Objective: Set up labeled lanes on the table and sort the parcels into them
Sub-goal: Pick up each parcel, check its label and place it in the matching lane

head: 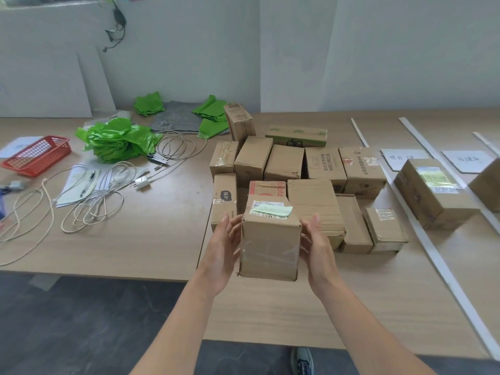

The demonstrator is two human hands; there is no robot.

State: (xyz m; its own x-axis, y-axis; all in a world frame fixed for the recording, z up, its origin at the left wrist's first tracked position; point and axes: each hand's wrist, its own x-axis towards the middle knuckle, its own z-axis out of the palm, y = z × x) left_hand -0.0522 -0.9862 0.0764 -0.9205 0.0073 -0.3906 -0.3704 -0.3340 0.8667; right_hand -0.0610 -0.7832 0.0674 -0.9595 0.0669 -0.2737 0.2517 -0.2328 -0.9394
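While its label point(271, 209) faced up, likely for reading, the box point(270, 247) was squeezed between left grip point(226, 247) and right grip point(318, 244), fingers straight, just before the pile point(324, 165).

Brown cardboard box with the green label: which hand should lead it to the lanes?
Probably right: the right hand presses the brown cardboard box on the side nearest the white divider strips; left hand sits farther.
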